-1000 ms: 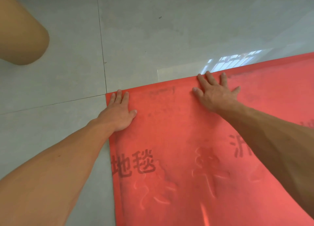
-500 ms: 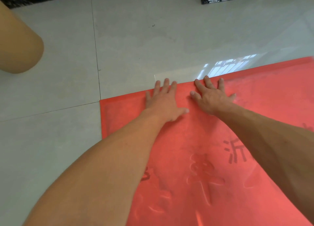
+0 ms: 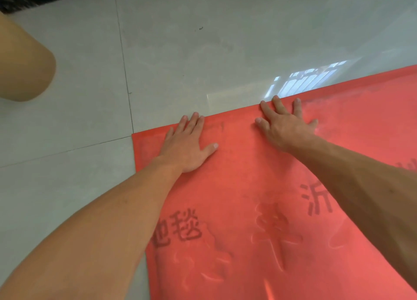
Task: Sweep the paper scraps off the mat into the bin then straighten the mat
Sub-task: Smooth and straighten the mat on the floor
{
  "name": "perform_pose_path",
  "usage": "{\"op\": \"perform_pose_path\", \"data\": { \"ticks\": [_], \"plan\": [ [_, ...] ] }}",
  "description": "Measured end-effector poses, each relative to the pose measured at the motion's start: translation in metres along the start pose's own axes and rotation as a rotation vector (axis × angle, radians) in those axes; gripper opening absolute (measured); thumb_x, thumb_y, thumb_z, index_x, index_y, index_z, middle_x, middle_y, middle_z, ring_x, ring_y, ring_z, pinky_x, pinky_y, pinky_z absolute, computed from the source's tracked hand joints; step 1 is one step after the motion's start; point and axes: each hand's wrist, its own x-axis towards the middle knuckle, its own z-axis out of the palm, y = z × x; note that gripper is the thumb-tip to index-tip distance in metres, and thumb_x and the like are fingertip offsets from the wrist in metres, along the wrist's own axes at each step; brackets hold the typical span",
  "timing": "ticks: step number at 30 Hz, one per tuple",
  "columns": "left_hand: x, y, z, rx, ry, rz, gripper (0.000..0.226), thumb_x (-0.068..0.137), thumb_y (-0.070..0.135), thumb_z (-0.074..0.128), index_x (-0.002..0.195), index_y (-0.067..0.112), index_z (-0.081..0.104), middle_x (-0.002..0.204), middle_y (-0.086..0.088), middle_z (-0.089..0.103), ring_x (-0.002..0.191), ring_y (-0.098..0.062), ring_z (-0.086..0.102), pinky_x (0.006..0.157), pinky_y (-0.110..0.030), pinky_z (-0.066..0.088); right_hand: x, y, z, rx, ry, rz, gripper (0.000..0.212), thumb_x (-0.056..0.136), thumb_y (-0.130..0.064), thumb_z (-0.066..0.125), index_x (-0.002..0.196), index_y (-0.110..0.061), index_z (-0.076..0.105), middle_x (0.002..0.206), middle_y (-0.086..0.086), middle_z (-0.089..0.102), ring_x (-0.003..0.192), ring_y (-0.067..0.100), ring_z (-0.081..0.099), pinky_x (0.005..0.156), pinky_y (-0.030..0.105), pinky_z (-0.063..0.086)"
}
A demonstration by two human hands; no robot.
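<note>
mat (image 3: 259, 186) under both flat hands

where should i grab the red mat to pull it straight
Take the red mat at its far-left corner, coming in from the bare tile floor on the left. The mat lies flat, so only its edges offer a pinch, and that corner is uncovered beside the left hand. The right hand could probably pin the far edge.

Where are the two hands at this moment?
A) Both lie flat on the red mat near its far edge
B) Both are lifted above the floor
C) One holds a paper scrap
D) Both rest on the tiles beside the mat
A: the left hand and the right hand lie palm down, fingers spread, on the red mat near its far edge.
</note>
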Motion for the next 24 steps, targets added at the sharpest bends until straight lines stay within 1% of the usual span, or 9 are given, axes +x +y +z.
{"op": "perform_pose_path", "data": {
  "ticks": [3, 5, 8, 11, 14, 16, 18, 21, 24],
  "plan": [
    [-0.017, -0.04, 0.005, 0.019, 0.038, -0.034, 0.082, 0.094, 0.066, 0.027, 0.156, 0.027, -0.008, 0.163, 0.009, -0.014, 0.15, -0.012, -0.013, 0.122, -0.04, 0.0, 0.0, -0.002, -0.003, 0.005, -0.009, 0.0, 0.056, 0.098, -0.061, 0.02, 0.151, -0.048, 0.007, 0.162, -0.019, -0.007, 0.148, 0.032, -0.018, 0.102, 0.08, 0.007],
    [-0.028, -0.061, 0.007, 0.013, 0.059, -0.074, 0.081, 0.094, 0.065, 0.027, 0.156, 0.026, -0.007, 0.163, 0.008, -0.012, 0.15, -0.012, -0.011, 0.122, -0.039, 0.001, -0.001, -0.003, -0.005, 0.003, -0.025, -0.001, 0.056, 0.098, -0.061, 0.02, 0.151, -0.048, 0.007, 0.162, -0.02, -0.008, 0.148, 0.032, -0.018, 0.102, 0.08, 0.008],
    [-0.041, -0.09, 0.009, -0.018, 0.061, -0.176, 0.082, 0.093, 0.066, 0.025, 0.157, 0.025, -0.006, 0.164, 0.006, -0.012, 0.15, -0.013, -0.01, 0.122, -0.043, 0.004, 0.0, -0.003, -0.007, 0.008, -0.03, -0.001, 0.056, 0.098, -0.062, 0.02, 0.151, -0.048, 0.007, 0.162, -0.02, -0.008, 0.148, 0.031, -0.018, 0.102, 0.08, 0.007],
    [-0.052, -0.107, 0.009, -0.028, 0.012, -0.269, 0.085, 0.091, 0.07, 0.021, 0.156, 0.024, -0.009, 0.163, 0.006, -0.016, 0.15, -0.012, -0.012, 0.122, -0.048, 0.004, 0.0, -0.003, -0.006, 0.01, -0.028, -0.004, 0.056, 0.098, -0.062, 0.02, 0.151, -0.048, 0.007, 0.162, -0.02, -0.007, 0.148, 0.031, -0.018, 0.102, 0.08, 0.007],
    [-0.053, -0.105, 0.006, -0.019, -0.024, -0.301, 0.089, 0.09, 0.073, 0.022, 0.156, 0.022, -0.011, 0.163, 0.004, -0.017, 0.15, -0.013, -0.012, 0.121, -0.048, 0.0, 0.0, -0.003, -0.004, -0.002, -0.023, 0.007, 0.057, 0.098, -0.062, 0.02, 0.151, -0.048, 0.006, 0.162, -0.02, -0.008, 0.148, 0.032, -0.018, 0.102, 0.08, 0.007],
    [-0.052, -0.098, 0.005, -0.061, -0.012, -0.327, 0.091, 0.09, 0.073, 0.023, 0.156, 0.02, -0.009, 0.163, 0.003, -0.016, 0.15, -0.013, -0.011, 0.121, -0.048, -0.001, 0.001, -0.004, -0.005, -0.005, -0.033, 0.012, 0.057, 0.098, -0.062, 0.02, 0.151, -0.048, 0.005, 0.162, -0.02, -0.008, 0.148, 0.032, -0.018, 0.102, 0.08, 0.008],
    [-0.055, -0.092, 0.011, -0.133, 0.033, -0.346, 0.091, 0.091, 0.071, 0.027, 0.156, 0.018, -0.007, 0.164, 0.001, -0.014, 0.15, -0.013, -0.01, 0.121, -0.048, 0.0, 0.001, -0.005, -0.005, -0.025, -0.053, 0.03, 0.058, 0.098, -0.062, 0.021, 0.151, -0.048, 0.004, 0.162, -0.02, -0.009, 0.148, 0.033, -0.017, 0.101, 0.081, 0.01],
    [-0.073, -0.083, 0.032, -0.243, 0.114, -0.361, 0.089, 0.093, 0.067, 0.03, 0.156, 0.017, -0.009, 0.164, 0.0, -0.015, 0.15, -0.013, -0.012, 0.122, -0.046, 0.0, -0.002, -0.009, -0.004, -0.044, -0.036, 0.051, 0.058, 0.098, -0.061, 0.022, 0.151, -0.048, 0.004, 0.161, -0.02, -0.009, 0.148, 0.033, -0.017, 0.1, 0.081, 0.012],
    [-0.099, -0.073, 0.057, -0.199, 0.155, -0.372, 0.085, 0.095, 0.064, 0.025, 0.155, 0.017, -0.012, 0.163, -0.001, -0.017, 0.149, -0.013, -0.015, 0.122, -0.042, -0.004, 0.0, -0.013, -0.003, -0.055, -0.028, 0.067, 0.059, 0.097, -0.061, 0.022, 0.151, -0.046, 0.003, 0.162, -0.018, -0.009, 0.148, 0.034, -0.016, 0.1, 0.08, 0.012]
  ]
}}
